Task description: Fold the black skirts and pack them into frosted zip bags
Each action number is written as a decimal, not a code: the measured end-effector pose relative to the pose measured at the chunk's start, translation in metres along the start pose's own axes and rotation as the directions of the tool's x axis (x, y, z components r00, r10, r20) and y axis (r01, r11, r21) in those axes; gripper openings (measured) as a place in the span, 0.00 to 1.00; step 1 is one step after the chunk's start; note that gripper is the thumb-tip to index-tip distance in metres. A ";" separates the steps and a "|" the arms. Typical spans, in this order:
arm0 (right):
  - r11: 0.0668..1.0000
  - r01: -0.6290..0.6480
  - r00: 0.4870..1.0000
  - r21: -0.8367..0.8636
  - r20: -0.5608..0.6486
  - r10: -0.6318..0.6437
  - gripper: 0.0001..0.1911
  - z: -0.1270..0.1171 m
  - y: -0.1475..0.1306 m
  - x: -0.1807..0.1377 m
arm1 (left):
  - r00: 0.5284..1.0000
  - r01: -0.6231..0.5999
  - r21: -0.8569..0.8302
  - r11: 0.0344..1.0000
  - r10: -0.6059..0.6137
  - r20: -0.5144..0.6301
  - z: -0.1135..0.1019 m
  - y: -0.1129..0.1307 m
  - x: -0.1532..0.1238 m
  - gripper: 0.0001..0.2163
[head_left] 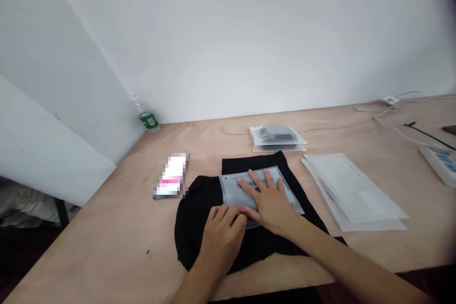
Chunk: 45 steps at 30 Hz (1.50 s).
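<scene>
A frosted plastic bag [233, 193] with dark printed lettering lies on a spread black garment [199, 204] at the middle of the table. My right hand [272, 202] rests flat on the bag, fingers spread, covering part of the print. At the bag's near left edge, my left hand [224, 228] is closed with its fingers curled, gripping that edge beside my right thumb. The left fingertips are partly hidden from view.
Several more frosted bags [356, 190] lie to the right, and filled bags [278, 137] are stacked behind. A phone [173, 175] and a plastic bottle [148, 121] stand left. Cables [388, 123] and a power strip [440, 164] are at the right on the wooden table [117, 228].
</scene>
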State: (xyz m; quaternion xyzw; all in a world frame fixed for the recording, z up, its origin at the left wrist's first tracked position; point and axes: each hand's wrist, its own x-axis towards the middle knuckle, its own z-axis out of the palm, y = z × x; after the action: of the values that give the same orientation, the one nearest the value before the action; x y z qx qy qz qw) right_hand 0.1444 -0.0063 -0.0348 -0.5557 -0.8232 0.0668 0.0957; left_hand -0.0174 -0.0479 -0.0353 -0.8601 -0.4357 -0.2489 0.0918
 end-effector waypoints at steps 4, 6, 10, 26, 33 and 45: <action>0.998 0.043 0.997 -0.041 -0.058 -0.045 0.42 0.005 0.004 -0.004 | 0.999 0.028 -0.134 0.991 -0.023 0.039 -0.019 -0.019 -0.012 0.04; 0.997 0.073 0.993 -0.040 -0.094 -0.077 0.42 0.006 0.005 -0.005 | 0.999 0.022 -0.158 0.987 -0.015 0.050 -0.025 -0.028 -0.017 0.08; 0.956 0.294 0.940 0.007 -0.180 -0.288 0.30 0.007 0.001 -0.011 | 0.999 -0.038 -0.152 0.988 0.039 0.009 -0.026 -0.037 -0.021 0.09; 0.782 0.595 0.634 -0.183 -0.491 -0.598 0.07 0.007 0.003 -0.034 | 0.974 -0.084 -0.180 0.980 0.042 -0.223 -0.024 -0.036 -0.023 0.08; 0.894 0.418 0.765 -0.162 -0.468 -0.442 0.06 -0.015 0.064 -0.073 | 0.977 -0.072 -0.201 0.977 0.029 -0.210 -0.027 -0.044 -0.027 0.07; 0.977 0.212 0.926 -0.012 -0.316 -0.204 0.25 -0.041 0.046 -0.075 | 0.956 0.189 -0.191 0.963 -0.136 0.259 -0.062 -0.033 -0.013 0.40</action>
State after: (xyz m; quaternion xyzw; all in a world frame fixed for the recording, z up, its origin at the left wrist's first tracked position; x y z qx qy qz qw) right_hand 0.2223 -0.0583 -0.0107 -0.4676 -0.8507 -0.0240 0.2388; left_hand -0.0713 -0.0606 0.0095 -0.8499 -0.4842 -0.1935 -0.0762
